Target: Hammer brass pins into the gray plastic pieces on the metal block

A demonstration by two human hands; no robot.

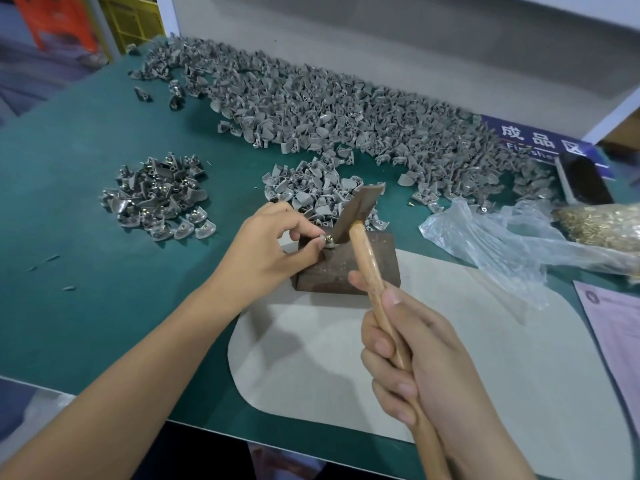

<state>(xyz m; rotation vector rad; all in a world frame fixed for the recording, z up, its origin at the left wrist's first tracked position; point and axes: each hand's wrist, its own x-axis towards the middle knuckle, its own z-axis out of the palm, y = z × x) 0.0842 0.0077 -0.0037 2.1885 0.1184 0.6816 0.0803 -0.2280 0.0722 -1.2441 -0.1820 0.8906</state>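
Now, my left hand [270,244] pinches gray piece [323,240] on metal block [349,268] | right hand [415,358] fingers wrapped round hammer [363,251] handle.

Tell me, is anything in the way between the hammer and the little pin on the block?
Nothing visible. The hammer head sits right at the brass pin, which the left hand pinches with its gray piece on the metal block. Those fingertips sit very close, though.

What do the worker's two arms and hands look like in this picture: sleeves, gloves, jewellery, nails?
Both forearms are bare with no sleeve in view. The left hand and right hand wear no gloves, rings, watch or bracelet. The fingernails are short and unpainted.
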